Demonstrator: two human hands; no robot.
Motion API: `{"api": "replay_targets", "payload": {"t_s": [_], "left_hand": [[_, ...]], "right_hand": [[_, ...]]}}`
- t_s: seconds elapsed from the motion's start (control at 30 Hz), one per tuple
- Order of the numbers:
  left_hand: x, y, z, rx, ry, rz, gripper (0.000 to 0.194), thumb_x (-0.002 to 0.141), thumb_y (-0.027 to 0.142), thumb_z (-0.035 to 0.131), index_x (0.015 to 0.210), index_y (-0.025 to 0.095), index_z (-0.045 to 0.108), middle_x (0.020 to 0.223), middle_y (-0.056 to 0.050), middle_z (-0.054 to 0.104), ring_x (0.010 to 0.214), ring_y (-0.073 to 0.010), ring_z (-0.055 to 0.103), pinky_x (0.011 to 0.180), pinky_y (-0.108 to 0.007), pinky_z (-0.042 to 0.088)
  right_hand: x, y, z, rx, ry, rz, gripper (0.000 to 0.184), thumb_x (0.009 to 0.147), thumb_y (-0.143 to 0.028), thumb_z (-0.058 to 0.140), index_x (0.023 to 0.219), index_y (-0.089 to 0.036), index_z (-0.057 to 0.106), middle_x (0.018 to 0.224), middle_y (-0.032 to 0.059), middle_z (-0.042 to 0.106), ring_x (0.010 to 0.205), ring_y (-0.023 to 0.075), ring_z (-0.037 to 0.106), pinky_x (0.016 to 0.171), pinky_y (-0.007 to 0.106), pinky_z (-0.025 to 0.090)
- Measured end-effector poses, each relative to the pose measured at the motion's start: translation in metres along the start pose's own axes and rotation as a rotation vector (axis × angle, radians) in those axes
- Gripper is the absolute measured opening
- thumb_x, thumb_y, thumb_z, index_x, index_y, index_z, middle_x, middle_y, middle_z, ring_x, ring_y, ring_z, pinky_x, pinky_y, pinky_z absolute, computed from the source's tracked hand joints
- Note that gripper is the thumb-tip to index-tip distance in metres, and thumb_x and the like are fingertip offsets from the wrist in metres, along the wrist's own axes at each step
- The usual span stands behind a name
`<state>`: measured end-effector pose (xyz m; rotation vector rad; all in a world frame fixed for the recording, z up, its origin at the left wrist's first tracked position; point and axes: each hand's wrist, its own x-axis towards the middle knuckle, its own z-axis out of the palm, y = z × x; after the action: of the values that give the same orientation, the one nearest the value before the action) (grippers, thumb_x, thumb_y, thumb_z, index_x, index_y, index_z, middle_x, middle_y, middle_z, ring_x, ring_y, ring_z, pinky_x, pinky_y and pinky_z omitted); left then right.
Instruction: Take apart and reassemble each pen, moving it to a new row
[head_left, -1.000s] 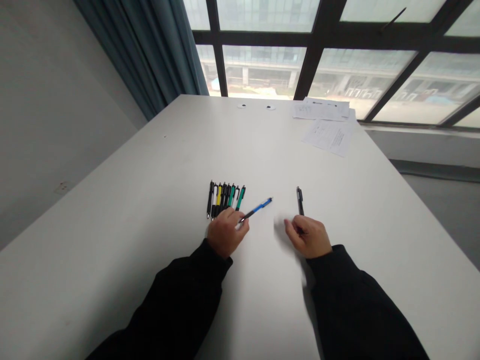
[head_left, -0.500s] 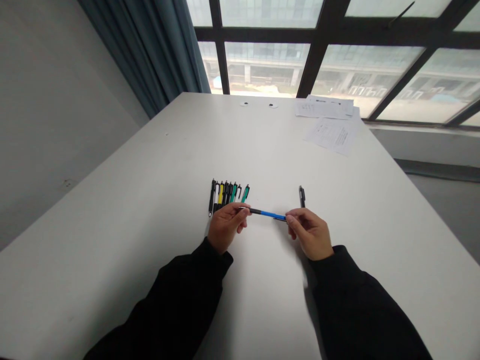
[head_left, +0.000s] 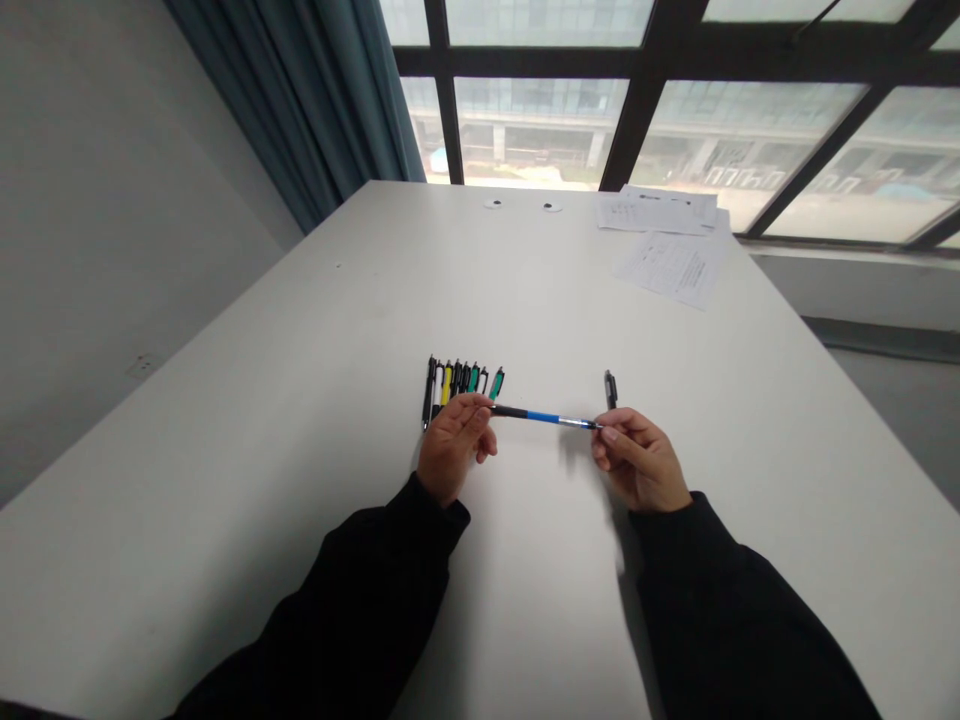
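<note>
Smooth, satin-white tabletop point(head_left: 540, 600) beneath matt paper sheets point(head_left: 667, 265).

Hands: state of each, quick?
Left hand: closed, pinching the dark-grip end of the blue pen.
Right hand: closed, pinching the pen's other end.

The held pen point(head_left: 543, 416) is blue with a black grip. On the white tabletop point(head_left: 517, 620), the row of pens point(head_left: 447, 384) shows black, white, yellow and green barrels; 1 black pen point(head_left: 611, 389) lies apart. The curtain point(head_left: 322, 110) is blue-grey, the sleeves point(head_left: 360, 590) plain black.
</note>
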<state>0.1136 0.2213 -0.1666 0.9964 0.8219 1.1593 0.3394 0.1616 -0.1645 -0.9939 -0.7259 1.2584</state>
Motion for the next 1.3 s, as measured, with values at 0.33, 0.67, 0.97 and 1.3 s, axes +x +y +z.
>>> {"api": "replay_targets", "payload": {"t_s": [0.33,0.67,0.97,1.3], "left_hand": [[0.001,-0.004,-0.006,0.111,0.025,0.079,0.023,0.086,0.038,0.066,0.097,0.018,0.065,0.053,0.005,0.056,0.041,-0.006,0.042,0.039,-0.017,0.03],[-0.003,-0.004,-0.003,0.3,0.096,0.202,0.024,0.088,0.04,0.064,0.089,0.016,0.064,0.07,0.0,0.065,0.046,-0.0061,0.048,0.038,-0.017,0.034],[-0.006,-0.006,-0.007,0.51,0.11,0.235,0.028,0.091,0.043,0.058,0.079,0.018,0.062,0.063,0.001,0.061,0.048,-0.0081,0.049,0.046,-0.019,0.039],[-0.007,-0.003,-0.007,0.609,0.097,0.22,0.038,0.093,0.046,0.053,0.069,0.018,0.059,0.054,0.003,0.052,0.045,-0.0081,0.044,0.044,-0.02,0.035]], "right_hand": [[0.001,0.004,-0.006,0.025,-0.019,0.033,0.021,0.07,-0.028,0.081,0.084,-0.019,0.069,0.057,0.0003,0.063,0.048,0.0103,0.051,0.042,0.02,0.036],[0.002,0.005,-0.004,-0.058,0.028,0.022,0.025,0.069,-0.035,0.082,0.079,-0.017,0.067,0.055,-0.0012,0.059,0.047,0.0099,0.051,0.043,0.021,0.038],[0.003,0.006,-0.001,-0.118,0.083,-0.017,0.029,0.069,-0.04,0.082,0.074,-0.017,0.065,0.06,0.0006,0.062,0.046,0.0098,0.051,0.04,0.022,0.036],[0.003,0.016,-0.009,-0.247,0.073,-0.076,0.026,0.08,-0.041,0.074,0.074,-0.017,0.065,0.061,0.0003,0.06,0.047,0.0098,0.049,0.042,0.023,0.036]]}}
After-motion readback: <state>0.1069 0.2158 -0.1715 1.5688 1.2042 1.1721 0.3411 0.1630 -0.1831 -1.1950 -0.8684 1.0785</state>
